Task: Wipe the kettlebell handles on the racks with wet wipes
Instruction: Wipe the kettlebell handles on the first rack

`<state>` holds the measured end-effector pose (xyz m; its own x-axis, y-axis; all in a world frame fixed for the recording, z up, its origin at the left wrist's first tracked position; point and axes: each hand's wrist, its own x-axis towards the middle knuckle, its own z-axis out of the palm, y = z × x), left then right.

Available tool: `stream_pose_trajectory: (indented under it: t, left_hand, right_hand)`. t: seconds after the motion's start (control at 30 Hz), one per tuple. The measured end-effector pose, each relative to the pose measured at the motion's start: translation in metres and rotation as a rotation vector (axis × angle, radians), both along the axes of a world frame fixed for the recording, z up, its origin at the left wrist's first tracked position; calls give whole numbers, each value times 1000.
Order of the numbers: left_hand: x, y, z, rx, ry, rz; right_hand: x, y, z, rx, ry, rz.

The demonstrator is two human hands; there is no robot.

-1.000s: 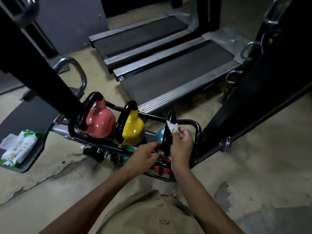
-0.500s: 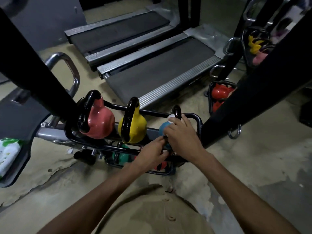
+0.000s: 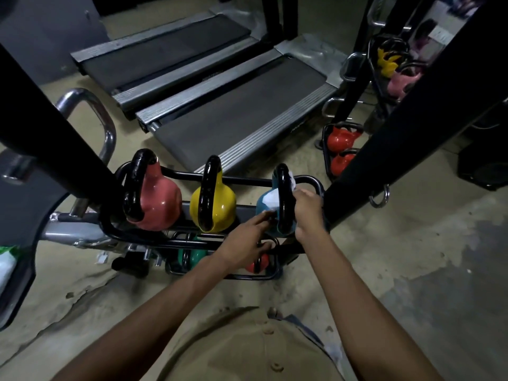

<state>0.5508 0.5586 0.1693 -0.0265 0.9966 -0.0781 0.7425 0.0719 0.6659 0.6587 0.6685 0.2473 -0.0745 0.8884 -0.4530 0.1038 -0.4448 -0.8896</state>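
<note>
A low black rack (image 3: 310,180) holds a pink kettlebell (image 3: 159,200), a yellow kettlebell (image 3: 221,202) and a blue kettlebell (image 3: 265,204), each with a black handle. A white wet wipe (image 3: 292,183) is wrapped around the blue kettlebell's handle (image 3: 283,188). My right hand (image 3: 308,209) grips that handle through the wipe, on its right side. My left hand (image 3: 247,240) pinches the near lower end of the same handle. A green kettlebell (image 3: 192,257) and a red kettlebell (image 3: 259,264) sit on the lower tier, partly hidden by my left hand.
Two treadmills (image 3: 233,105) lie behind the rack. Black machine posts (image 3: 398,127) cross on the right and left. A second rack with red kettlebells (image 3: 342,138) stands at the right. A green and white wipes pack (image 3: 7,262) lies on a grey seat at the left edge.
My right hand moved from the top of the blue kettlebell's handle down its right side with the wipe. My left hand stayed at the handle's near base. The camera tilted slightly.
</note>
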Motion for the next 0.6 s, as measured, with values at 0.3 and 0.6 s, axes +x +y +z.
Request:
stream_pose_trajectory:
  t: [0.3, 0.6]
  left_hand:
    - [8, -5, -1, 17, -13, 42]
    - [19, -4, -4, 0, -3, 95]
  right_hand:
    - [20, -22, -3, 449, -182, 117]
    - [25, -2, -18, 1449, -955, 950]
